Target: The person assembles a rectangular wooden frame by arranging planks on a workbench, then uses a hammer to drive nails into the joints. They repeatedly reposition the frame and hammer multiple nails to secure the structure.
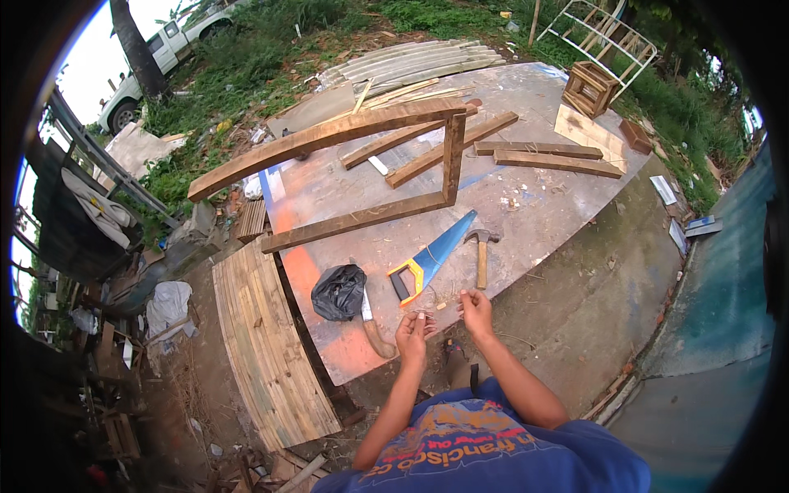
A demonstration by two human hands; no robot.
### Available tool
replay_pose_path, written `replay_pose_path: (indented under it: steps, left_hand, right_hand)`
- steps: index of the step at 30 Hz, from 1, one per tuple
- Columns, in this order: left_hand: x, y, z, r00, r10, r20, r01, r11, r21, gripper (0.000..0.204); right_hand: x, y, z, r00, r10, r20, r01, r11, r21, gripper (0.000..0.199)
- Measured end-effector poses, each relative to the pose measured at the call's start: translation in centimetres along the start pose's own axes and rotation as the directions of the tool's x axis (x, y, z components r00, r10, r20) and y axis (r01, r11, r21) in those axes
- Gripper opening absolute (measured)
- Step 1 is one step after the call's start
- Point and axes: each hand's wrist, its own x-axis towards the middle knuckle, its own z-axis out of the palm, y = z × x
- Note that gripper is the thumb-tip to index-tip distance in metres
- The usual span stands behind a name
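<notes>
At the table's near edge, my left hand (412, 334) is closed, with several thin nail-like pieces (430, 319) showing at its fingertips. My right hand (475, 314) is pinched just beside it, and what it holds is too small to make out. Beyond my hands a handsaw (437, 256) with a blue blade and a yellow-orange handle lies flat. To its right rests a claw hammer (482, 259) with a wooden handle, close to my right fingers. A wood-handled blade tool (376, 335) lies left of my left hand, partly under a black plastic bag (339, 292).
A three-sided wooden frame (452, 160) spans the table's far left part. Several loose wooden bars (559, 162) lie beyond the tools on the paint-stained tabletop (526, 218). Slatted boards (263, 345) stand left of the table. A small wooden crate-like piece (590, 86) sits at the far right corner.
</notes>
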Motion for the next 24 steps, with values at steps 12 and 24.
replay_pose_path:
  steps: [12, 24]
  left_hand:
    - [9.1, -1.2, 9.6, 0.987, 0.149, -0.052, -0.143, 0.984, 0.108, 0.017]
    - [19.2, 12.3, 26.5, 0.851, 0.495, 0.175, -0.519, 0.743, 0.422, 0.028]
  right_hand:
    - [21.0, 7.3, -4.6, 0.995, 0.090, 0.046, -0.014, 0.576, -0.817, 0.069]
    - [28.6, 6.7, -10.1, 0.932, 0.253, 0.259, -0.019, 0.749, -0.662, 0.054]
